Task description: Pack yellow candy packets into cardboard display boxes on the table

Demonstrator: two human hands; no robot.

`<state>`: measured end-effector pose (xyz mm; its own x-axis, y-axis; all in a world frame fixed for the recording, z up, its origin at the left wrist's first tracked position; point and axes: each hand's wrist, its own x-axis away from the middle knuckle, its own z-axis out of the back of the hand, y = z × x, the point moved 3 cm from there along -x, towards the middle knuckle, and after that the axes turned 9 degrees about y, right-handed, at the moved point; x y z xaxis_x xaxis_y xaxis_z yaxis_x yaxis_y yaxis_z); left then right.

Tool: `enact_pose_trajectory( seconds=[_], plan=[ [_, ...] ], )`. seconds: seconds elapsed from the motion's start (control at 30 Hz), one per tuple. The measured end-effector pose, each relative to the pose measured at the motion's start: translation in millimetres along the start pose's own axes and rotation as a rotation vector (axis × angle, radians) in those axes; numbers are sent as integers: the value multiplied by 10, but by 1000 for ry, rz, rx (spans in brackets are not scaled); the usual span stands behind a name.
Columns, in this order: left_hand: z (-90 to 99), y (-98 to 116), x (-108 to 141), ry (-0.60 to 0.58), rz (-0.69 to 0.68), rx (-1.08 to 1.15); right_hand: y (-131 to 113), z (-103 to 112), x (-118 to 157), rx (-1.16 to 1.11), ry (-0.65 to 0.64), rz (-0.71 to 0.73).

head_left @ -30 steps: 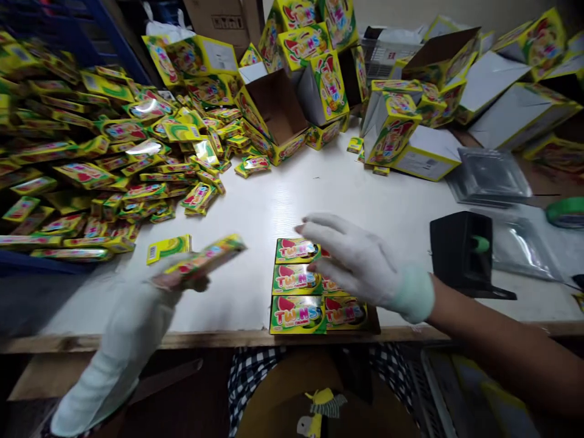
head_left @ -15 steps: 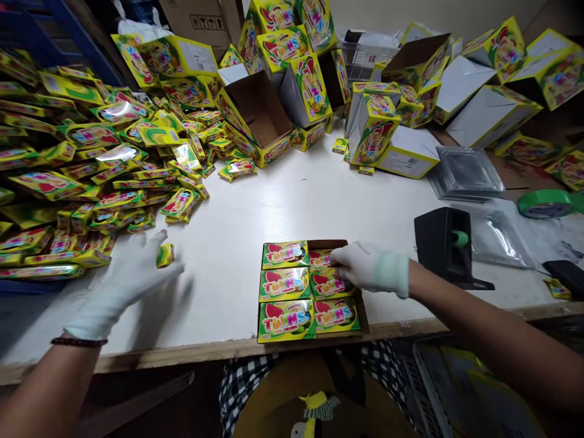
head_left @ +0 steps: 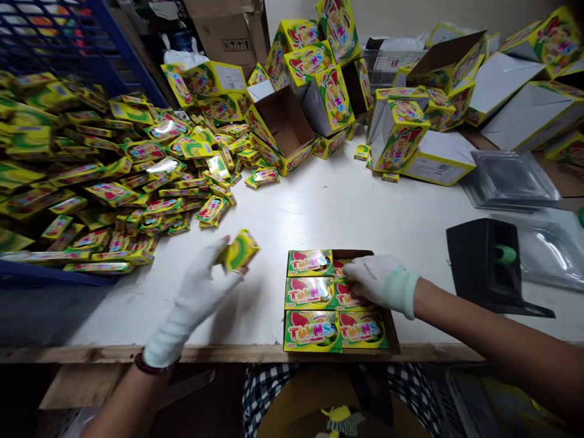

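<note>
The pack (head_left: pixel 241 250) is tilting above the table (head_left: pixel 274 225), at nine o'clock from the tray (head_left: pixel 353 253) and well apart from it. The left hand (head_left: pixel 201 292) is gripping it between thumb and fingers, leaving much of its yellow and green face showing. Thin card is probably asking for a light pinch here, because hard squeezing is risking dents.

In the tray, packs (head_left: pixel 312 330) are lying in two columns, face up and reading the same way. The right hand (head_left: pixel 378 280) is bending its fingers down over the upper part of the right column; whether it is pinching a pack or only touching, I cannot tell. Even, gentle pressure is likely serving best there, since pushing at one corner is inviting a neighbour to tip. The brown inside is showing along the tray's twelve and three o'clock sides, so a sideways nudge is probably risking uneven columns.

Farther out, a heap (head_left: pixel 150 152) of loose packs is spreading at ten o'clock, cartons (head_left: pixel 333 97) are standing around twelve, and a black dispenser (head_left: pixel 483 261) is sitting near three.
</note>
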<state>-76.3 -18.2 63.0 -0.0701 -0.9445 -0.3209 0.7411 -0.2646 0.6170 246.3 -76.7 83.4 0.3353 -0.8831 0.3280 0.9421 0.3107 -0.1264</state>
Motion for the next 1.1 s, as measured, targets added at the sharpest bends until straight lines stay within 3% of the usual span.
enact_pose_trajectory(
  seconds=[0.13,0.23,0.3,0.37,0.43,0.5,0.6,0.7,0.8,0.93,1.1],
  plan=[
    [-217,793,149,21,-357,64,6,215,61,-507,337,42],
    [-370,1134,217,-67,-395,214,-50,384,149,-832,468,108],
    [-470,1270,228,-231,-260,419,-37,498,218,-892,567,157],
    [-563,1363,230,-435,-41,671,26,596,294,-878,698,223],
    [-636,1447,234,-578,159,930,105,618,339,-901,736,238],
    [-691,1531,234,-594,268,1151,161,549,329,-1002,660,155],
    [-765,1624,245,-431,307,1255,132,383,270,-1190,507,27],
    [-780,1650,254,-229,176,1036,115,335,251,-1287,576,20],
    [-751,1584,242,-112,-117,632,226,398,269,-1132,594,141],
    [-840,1377,247,-151,-416,135,430,415,196,-514,437,196],
    [-984,1245,279,-213,-542,-185,367,367,-63,-17,139,46]
  ],
)
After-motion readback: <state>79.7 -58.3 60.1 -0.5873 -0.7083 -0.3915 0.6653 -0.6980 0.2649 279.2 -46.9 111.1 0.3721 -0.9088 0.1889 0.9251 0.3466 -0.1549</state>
